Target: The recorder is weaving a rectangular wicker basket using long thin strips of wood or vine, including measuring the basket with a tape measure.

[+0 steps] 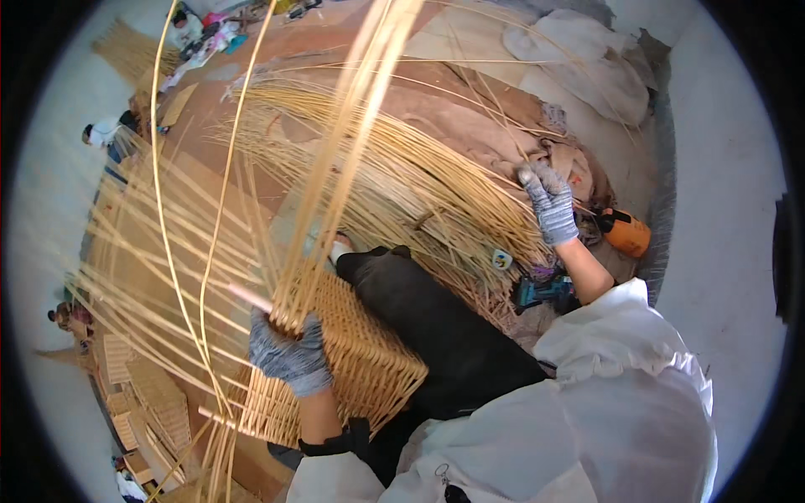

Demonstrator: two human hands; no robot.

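My left hand [289,352], in a grey knit glove, grips the upper corner of a partly woven wicker basket [365,360] resting by my black-trousered leg, where long upright canes [356,126] rise from the weave. A pale rod [250,297] sticks out beside that hand. My right hand [549,201], also gloved, is raised at the right end of a long bundle of loose canes [394,142], its fingers closed on a thin cane [490,113] that slants up to the back. More long canes fan out from the basket to the left.
An orange bottle [625,235], a teal power tool [532,289] and a tape measure [501,258] lie at right, near brown sacking [570,168] and a white wall [725,210]. Other workers [109,130] sit along the far left. Woven panels [159,402] lie at lower left.
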